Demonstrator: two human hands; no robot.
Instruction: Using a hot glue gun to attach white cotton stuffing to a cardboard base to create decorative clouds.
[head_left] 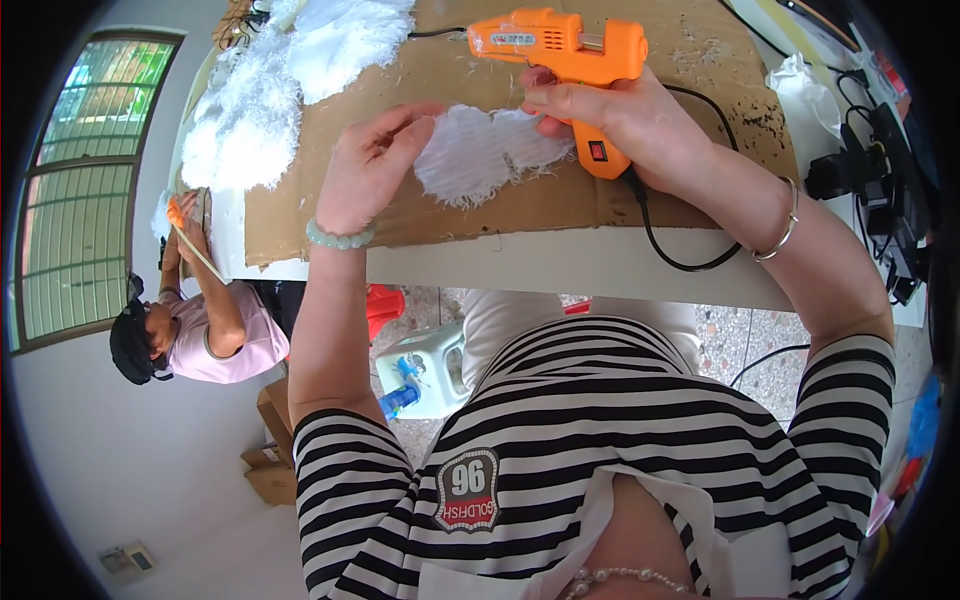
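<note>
My right hand point(645, 120) is wrapped round an orange glue gun point(560, 45), whose nozzle end points left over the cardboard. A red switch shows on the gun's handle. Below the gun is a thin white piece of fabric point(480, 155) with a ribbed surface and frayed edges. Fingertips of my right hand reach the fabric's upper right edge; whether they grip it is unclear. My left hand point(370, 165), with a pale green bead bracelet, has its thumb and fingers drawn together at the fabric's upper left edge.
Cardboard point(400, 225) covers much of the white table. Fluffy white pieces point(260, 115) are heaped at the far left. A black cord point(650, 235) loops off the table's near edge. Crumpled white tissue point(803, 90) and black plugs point(835, 175) sit right. A co-worker point(225, 330) works at left.
</note>
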